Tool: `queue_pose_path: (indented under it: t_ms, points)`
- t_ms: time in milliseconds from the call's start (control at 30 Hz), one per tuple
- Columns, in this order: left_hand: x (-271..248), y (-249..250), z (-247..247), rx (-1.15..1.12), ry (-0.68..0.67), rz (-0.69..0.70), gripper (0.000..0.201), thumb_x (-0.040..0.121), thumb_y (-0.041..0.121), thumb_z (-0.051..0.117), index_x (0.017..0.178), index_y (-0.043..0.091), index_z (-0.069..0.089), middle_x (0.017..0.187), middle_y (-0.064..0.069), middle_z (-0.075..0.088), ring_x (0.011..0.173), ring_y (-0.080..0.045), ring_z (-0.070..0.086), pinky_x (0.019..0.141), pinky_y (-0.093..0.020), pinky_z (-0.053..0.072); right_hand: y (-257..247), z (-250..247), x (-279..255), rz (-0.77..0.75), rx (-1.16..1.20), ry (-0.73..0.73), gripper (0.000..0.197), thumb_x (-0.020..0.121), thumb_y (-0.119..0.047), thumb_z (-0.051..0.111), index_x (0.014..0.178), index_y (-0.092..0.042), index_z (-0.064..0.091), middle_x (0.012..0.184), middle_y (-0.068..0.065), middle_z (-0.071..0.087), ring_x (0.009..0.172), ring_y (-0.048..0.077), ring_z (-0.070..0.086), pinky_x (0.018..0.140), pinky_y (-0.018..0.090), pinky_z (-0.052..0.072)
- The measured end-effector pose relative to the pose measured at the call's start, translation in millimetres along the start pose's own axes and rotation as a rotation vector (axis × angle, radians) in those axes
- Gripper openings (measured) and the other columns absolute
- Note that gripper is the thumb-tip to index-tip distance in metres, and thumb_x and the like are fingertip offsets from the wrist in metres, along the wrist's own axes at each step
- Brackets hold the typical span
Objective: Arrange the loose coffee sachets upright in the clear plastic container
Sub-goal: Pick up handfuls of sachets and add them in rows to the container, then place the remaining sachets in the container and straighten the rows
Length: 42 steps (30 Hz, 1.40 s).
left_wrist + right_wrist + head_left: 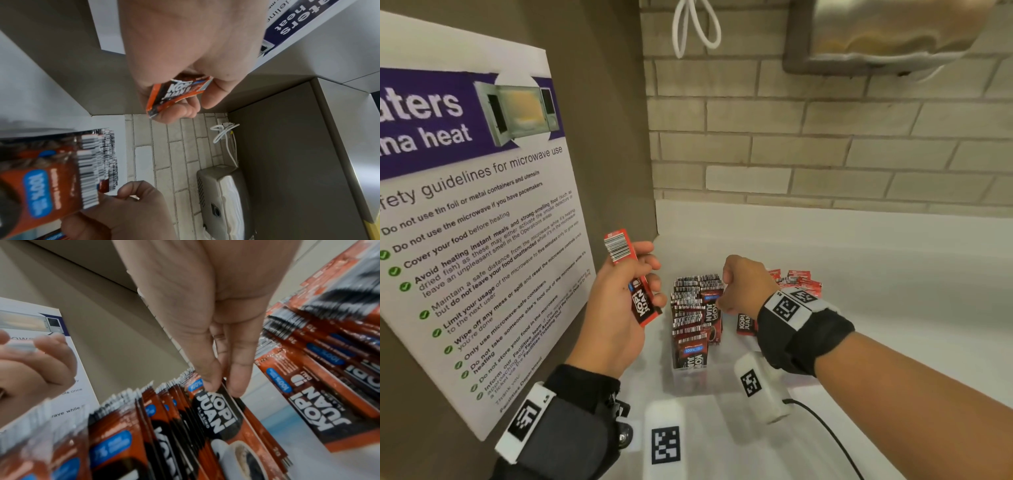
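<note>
A clear plastic container (697, 381) stands on the white counter, packed with upright red-and-black Kopi Juan sachets (693, 310). My right hand (722, 302) hangs over its right side. In the right wrist view its thumb and a finger (239, 369) pinch the top edge of one standing sachet (218, 415). My left hand (650, 274) is raised left of the container and grips a small stack of sachets (635, 291), also seen in the left wrist view (176, 93). Loose sachets (799, 281) lie in a pile behind my right wrist, partly hidden, with one more (743, 323) beside the container.
A microwave safety poster (476, 205) covers the brown side wall close on the left. Pale brick wall (825, 154) runs behind the counter (876, 274). A steel paper dispenser (887, 34) and a white cable loop (695, 31) hang above. A black cable (825, 431) trails at front right.
</note>
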State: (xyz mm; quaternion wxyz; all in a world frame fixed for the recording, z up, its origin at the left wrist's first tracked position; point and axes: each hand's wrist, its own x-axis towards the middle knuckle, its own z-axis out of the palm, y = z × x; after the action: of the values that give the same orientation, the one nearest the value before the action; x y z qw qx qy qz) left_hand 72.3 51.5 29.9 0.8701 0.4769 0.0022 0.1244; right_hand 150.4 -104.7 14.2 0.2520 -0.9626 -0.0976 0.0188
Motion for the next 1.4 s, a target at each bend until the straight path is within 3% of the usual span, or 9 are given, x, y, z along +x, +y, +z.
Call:
queue_pose_path:
  t_ms: [233,400,600,700,800,933,1100,1233,1400]
  points:
    - [2.3,-4.5,-3.6,-0.055,0.03,-0.052,0.019,0.086,0.001,0.038,0.091,0.016,0.049,0.071,-0.002,0.055,0.055,-0.014,0.055,0.046,-0.027,0.051,5.0,-8.0,-3.0,-0.014,0.035,0.006,0.033,0.075,0.0,0.066,0.092,-0.01,0.039,0.091,0.011,0.054,0.077,0.024,0.052,0.062,0.028,0.043]
    - [6.6,-4.1,-2.2,0.035,-0.068,-0.062,0.017,0.094,0.002,0.043,0.096,0.014,0.056,0.071,-0.003,0.061,0.068,-0.014,0.06,0.08,-0.042,0.052,-5.4,-31.9,-14.1,-0.151,0.091,0.196,0.023,0.083,-0.013,0.065,0.094,-0.014,0.045,0.094,0.002,0.052,0.077,0.015,0.049,0.067,0.026,0.038]
    - [12.2,3.0,4.7,-0.272,-0.219,-0.357,0.028,0.088,0.036,0.041,0.092,0.012,0.054,0.054,-0.002,0.039,0.038,-0.009,0.036,0.034,-0.015,0.03,-41.9,-54.9,-34.3,-0.417,0.491,0.221,0.026,0.086,-0.014,0.062,0.108,-0.027,0.054,0.11,-0.006,0.055,0.078,0.008,0.054,0.068,0.007,0.041]
    - [11.0,0.7,7.0,-0.378,-0.485,-0.545,0.055,0.089,0.064,0.033,0.094,0.017,0.06,0.053,0.0,0.04,0.036,-0.007,0.035,0.033,-0.014,0.026,-60.5,-59.1,-40.7,-0.506,0.59,-0.069,0.04,0.087,-0.014,0.061,0.121,-0.034,0.051,0.116,-0.008,0.054,0.088,0.004,0.056,0.077,0.012,0.048]
    - [9.1,1.8,9.1,-0.343,-0.548,-0.569,0.061,0.085,0.073,0.031,0.081,0.017,0.057,0.062,-0.006,0.048,0.041,-0.01,0.042,0.035,-0.014,0.03,-65.6,-61.9,-38.7,-0.529,0.483,-0.093,0.027,0.085,-0.004,0.064,0.106,-0.021,0.063,0.093,-0.007,0.062,0.079,0.001,0.059,0.075,0.016,0.051]
    - [7.1,8.5,9.0,-0.239,-0.361,-0.396,0.071,0.079,0.066,0.041,0.104,0.004,0.063,0.088,-0.016,0.063,0.066,-0.025,0.061,0.051,-0.027,0.052,-58.3,-66.2,-36.1,-0.415,0.742,0.057,0.018,0.082,0.007,0.062,0.081,-0.011,0.06,0.079,0.007,0.062,0.069,0.015,0.06,0.067,0.025,0.053]
    - [13.1,5.5,8.5,-0.101,-0.13,0.043,0.017,0.084,0.028,0.055,0.092,0.013,0.059,0.077,0.004,0.066,0.074,-0.009,0.061,0.063,-0.023,0.05,-46.5,-53.3,-38.8,-0.151,1.159,0.044,0.013,0.085,0.006,0.058,0.082,-0.006,0.054,0.076,0.012,0.06,0.061,0.016,0.064,0.061,0.027,0.057]
    - [19.5,7.4,12.0,0.335,-0.134,0.275,0.009,0.091,0.015,0.057,0.088,0.02,0.063,0.07,0.015,0.06,0.065,0.0,0.054,0.058,-0.016,0.044,-35.3,-46.3,-42.7,-0.205,0.664,0.079,0.013,0.079,-0.008,0.07,0.078,-0.017,0.061,0.09,0.01,0.064,0.079,0.029,0.063,0.076,0.037,0.052]
    - [24.8,11.3,27.7,0.576,-0.252,0.396,0.021,0.083,0.021,0.071,0.1,0.031,0.062,0.085,0.016,0.063,0.079,0.001,0.06,0.071,-0.02,0.047,-33.0,-61.2,-43.9,-0.319,0.277,0.153,0.023,0.075,-0.008,0.072,0.071,-0.026,0.059,0.069,-0.007,0.061,0.058,0.009,0.056,0.056,0.013,0.042]
